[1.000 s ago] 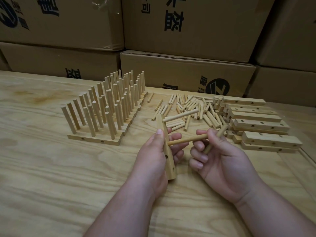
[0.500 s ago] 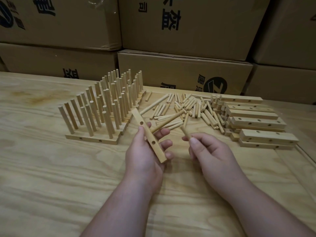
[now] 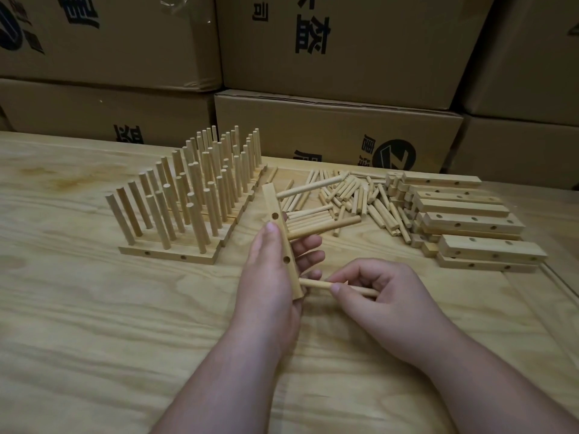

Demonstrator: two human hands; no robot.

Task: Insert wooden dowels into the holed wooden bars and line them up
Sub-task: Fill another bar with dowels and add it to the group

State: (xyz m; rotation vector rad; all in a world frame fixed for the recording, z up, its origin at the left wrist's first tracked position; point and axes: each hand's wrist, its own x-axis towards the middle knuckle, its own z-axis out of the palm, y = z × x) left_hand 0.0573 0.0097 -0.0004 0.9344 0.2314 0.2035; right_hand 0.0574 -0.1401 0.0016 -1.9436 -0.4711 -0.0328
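My left hand (image 3: 268, 277) grips a holed wooden bar (image 3: 275, 214), held on edge with its side holes facing me. Two dowels stick out of the bar to the right: an upper dowel (image 3: 308, 187) and a middle dowel (image 3: 326, 227). My right hand (image 3: 385, 296) pinches a third dowel (image 3: 316, 284), whose left tip meets the bar's near end. Finished bars with upright dowels (image 3: 191, 198) stand lined up at the left. Loose dowels (image 3: 360, 195) lie in a heap behind my hands. A stack of bare holed bars (image 3: 470, 220) sits at the right.
The work lies on a pale wooden table (image 3: 94, 324). Stacked cardboard boxes (image 3: 338, 133) form a wall along the table's far edge. A raised strip (image 3: 560, 286) runs along the table's right side.
My left hand has turned the bar more upright, now with two dowels in it. My right hand has dropped lower and brought a third dowel to the bar's near end.
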